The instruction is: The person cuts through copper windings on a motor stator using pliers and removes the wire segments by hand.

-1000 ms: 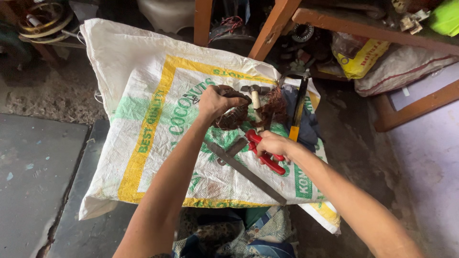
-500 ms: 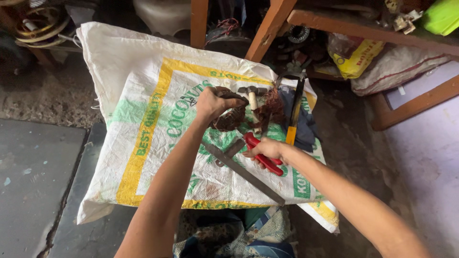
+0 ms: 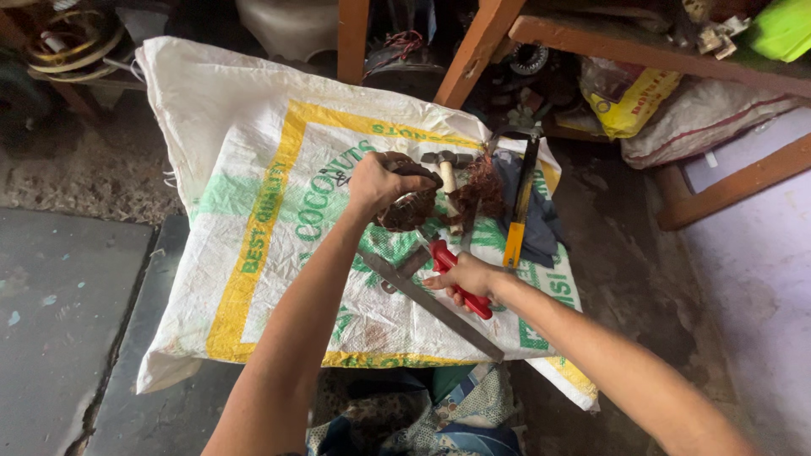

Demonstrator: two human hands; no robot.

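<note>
In the head camera's downward view, the left hand (image 3: 378,181) is closed around a dark, round, rusty metal part (image 3: 407,209), likely a motor winding core, pressing it down on the white woven plastic sack with yellow and green print (image 3: 253,169) that covers the floor. The right hand (image 3: 466,277) is wrapped tightly round the red-handled pliers or cutters (image 3: 452,274), whose nose points up toward the underside of the round part. That part sits near the sack's middle, just left of a tangled clump of reddish-brown copper wire (image 3: 481,190).

The round part looks heavy, stiff and rough rather than slippery; gripping its outer rim from above, as the left hand does, seems the steady hold. The wire looks springy with sharp ends.

A flat grey metal square ruler (image 3: 431,300) lies under the right hand, a small hammer with a pale wooden handle (image 3: 448,173) beside the wire, and a black and yellow hand tool (image 3: 519,207) on a dark cloth (image 3: 545,215). The cutter tips are hidden behind the hand and part, and what they bite cannot be made out. Wooden furniture legs (image 3: 477,51) are cut off at the top.
</note>
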